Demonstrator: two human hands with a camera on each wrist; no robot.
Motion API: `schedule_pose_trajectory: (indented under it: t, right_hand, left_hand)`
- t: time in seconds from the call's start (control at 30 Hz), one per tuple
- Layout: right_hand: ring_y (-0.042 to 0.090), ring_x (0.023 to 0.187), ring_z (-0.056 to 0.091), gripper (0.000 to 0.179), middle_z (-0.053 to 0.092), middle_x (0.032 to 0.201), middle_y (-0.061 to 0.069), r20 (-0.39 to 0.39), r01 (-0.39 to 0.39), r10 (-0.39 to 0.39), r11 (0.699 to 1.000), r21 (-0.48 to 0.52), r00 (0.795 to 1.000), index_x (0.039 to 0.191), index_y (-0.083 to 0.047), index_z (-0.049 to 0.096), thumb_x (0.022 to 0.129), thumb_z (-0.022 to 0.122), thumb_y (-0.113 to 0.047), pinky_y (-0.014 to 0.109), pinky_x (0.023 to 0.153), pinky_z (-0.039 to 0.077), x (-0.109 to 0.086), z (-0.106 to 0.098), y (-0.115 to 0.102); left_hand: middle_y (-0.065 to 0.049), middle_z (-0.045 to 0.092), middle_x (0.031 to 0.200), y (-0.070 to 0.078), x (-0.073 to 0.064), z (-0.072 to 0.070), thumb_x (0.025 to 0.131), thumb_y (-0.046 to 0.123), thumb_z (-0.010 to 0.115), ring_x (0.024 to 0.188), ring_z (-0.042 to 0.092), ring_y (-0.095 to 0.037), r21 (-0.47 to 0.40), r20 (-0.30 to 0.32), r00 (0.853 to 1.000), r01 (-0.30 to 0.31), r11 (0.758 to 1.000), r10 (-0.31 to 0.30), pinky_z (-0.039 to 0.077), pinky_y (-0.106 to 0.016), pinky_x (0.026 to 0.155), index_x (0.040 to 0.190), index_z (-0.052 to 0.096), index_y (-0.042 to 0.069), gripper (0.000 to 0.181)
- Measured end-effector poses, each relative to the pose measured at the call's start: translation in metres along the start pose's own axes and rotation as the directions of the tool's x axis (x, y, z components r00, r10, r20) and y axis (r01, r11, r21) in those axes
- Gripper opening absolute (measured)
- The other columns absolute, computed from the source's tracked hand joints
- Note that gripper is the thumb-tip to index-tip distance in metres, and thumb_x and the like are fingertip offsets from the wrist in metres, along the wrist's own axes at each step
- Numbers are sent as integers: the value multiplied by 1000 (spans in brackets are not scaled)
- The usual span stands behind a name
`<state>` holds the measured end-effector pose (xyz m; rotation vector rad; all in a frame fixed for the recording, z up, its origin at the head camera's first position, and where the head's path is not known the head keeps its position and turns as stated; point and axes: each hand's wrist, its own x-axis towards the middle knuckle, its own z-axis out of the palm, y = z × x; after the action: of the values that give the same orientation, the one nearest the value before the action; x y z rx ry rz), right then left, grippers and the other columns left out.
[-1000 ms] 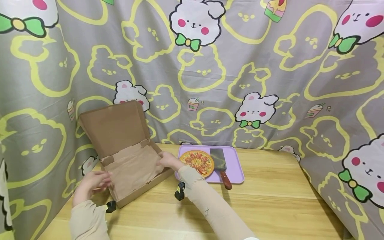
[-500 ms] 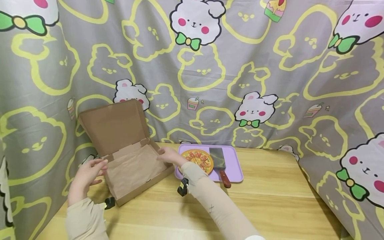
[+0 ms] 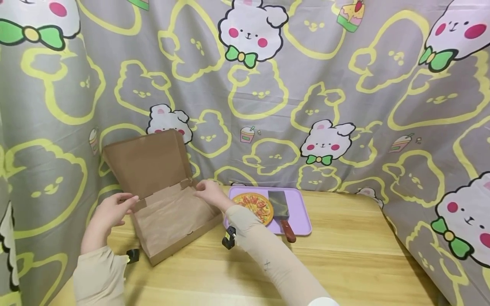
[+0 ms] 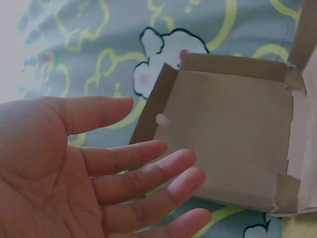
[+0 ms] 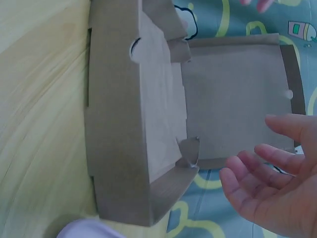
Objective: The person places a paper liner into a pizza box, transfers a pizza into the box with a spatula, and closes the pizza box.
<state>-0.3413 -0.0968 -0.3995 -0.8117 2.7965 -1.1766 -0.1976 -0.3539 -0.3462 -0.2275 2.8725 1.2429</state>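
Note:
A brown cardboard pizza box (image 3: pixel 183 241) stands at the left of the table, its lid (image 3: pixel 149 163) raised and leaning back. Crinkled brown paper (image 3: pixel 172 216) lines its inside. My left hand (image 3: pixel 109 212) hovers by the left side of the box, near the lid's lower corner. In the left wrist view the palm and spread fingers (image 4: pixel 181 161) show, holding nothing. Over the box's right side is my right hand (image 3: pixel 212 195). The right wrist view shows its fingers (image 5: pixel 237 191) loosely bent with nothing between them, in front of the lid.
To the right of the box, a lilac tray (image 3: pixel 300 208) carries a round pizza (image 3: pixel 252 206) and a metal spatula (image 3: pixel 278 204) with a wooden handle (image 3: pixel 288 231) overhanging the front rim. A patterned curtain (image 3: pixel 260 106) rises right behind the table (image 3: pixel 344 250).
My left hand has moved up and slightly left, from the box's left wall toward the lid's corner. The right hand has lifted and shifted a little left. Box and tray stay put.

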Motion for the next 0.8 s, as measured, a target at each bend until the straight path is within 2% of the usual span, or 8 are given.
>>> schedule_pose_trajectory:
  t: [0.17, 0.3, 0.37, 0.43, 0.53, 0.57, 0.7, 0.8]
  right_hand:
    - [20, 101, 67, 31, 72, 109, 10, 13, 62, -63, 994, 88, 998, 112, -2, 68, 90, 68, -24, 21, 86, 52, 4, 7, -11]
    - [16, 96, 66, 28, 73, 107, 8, 43, 81, -89, 985, 151, 995, 110, -5, 70, 90, 68, -24, 17, 80, 50, 6, 18, -18]
    - [13, 96, 66, 27, 73, 108, 7, 74, 78, -89, 987, 144, 993, 111, -7, 70, 90, 68, -24, 16, 78, 50, 5, 25, -20]
    - [13, 96, 67, 28, 73, 109, 6, 111, 86, -100, 989, 120, 989, 112, -7, 70, 90, 68, -24, 16, 77, 50, 5, 31, -21]
    - [14, 97, 68, 29, 73, 110, 6, 185, 102, -112, 993, 62, 976, 113, -6, 70, 90, 68, -24, 15, 78, 50, 3, 40, -20]
    - [14, 97, 68, 28, 73, 110, 6, 208, 106, -114, 993, 46, 971, 112, -6, 71, 90, 68, -23, 14, 79, 49, 3, 43, -19]
    - [10, 91, 66, 24, 75, 105, 6, 282, 101, -103, 995, 22, 954, 107, -4, 72, 89, 68, -20, 11, 76, 47, 0, 55, -11]
    - [5, 78, 62, 20, 76, 97, 6, 311, 102, -100, 995, 8, 945, 100, -3, 75, 88, 69, -17, 10, 68, 46, -3, 63, -4]
  left_hand:
    - [-33, 53, 134, 6, 17, -7, 102, 45, 41, 112, 60, -41, 39, 6, 999, -44, 998, 44, 58, -43, 78, 141, 40, -6, 65]
    - [-31, 54, 134, 2, 33, -6, 102, 42, 44, 99, 64, -18, -22, 41, 998, -47, 999, 48, 57, -32, 74, 141, 42, -5, 61]
    - [-27, 60, 127, -2, 42, -5, 102, 40, 45, 92, 61, -5, -76, 63, 997, -32, 997, 36, 57, -29, 72, 141, 41, -6, 61]
    - [-17, 66, 115, -6, 51, -2, 101, 39, 47, 85, 59, 0, -130, 91, 996, -5, 992, 17, 58, -30, 72, 142, 39, -7, 61]
    - [0, 67, 103, -17, 67, 5, 101, 36, 49, 83, 61, -1, -191, 153, 988, 43, 981, -13, 58, -35, 74, 142, 37, -9, 62]
    - [1, 66, 102, -21, 71, 8, 101, 35, 48, 84, 61, -3, -210, 183, 983, 63, 976, -24, 57, -37, 77, 141, 36, -9, 61]
    - [-4, 65, 104, -37, 89, 20, 102, 31, 45, 87, 63, -10, -248, 280, 957, 143, 958, -71, 54, -47, 86, 141, 31, -11, 59]
    - [-14, 66, 109, -45, 96, 29, 102, 30, 44, 88, 65, -13, -233, 305, 944, 201, 952, -124, 54, -47, 88, 139, 34, -10, 56]
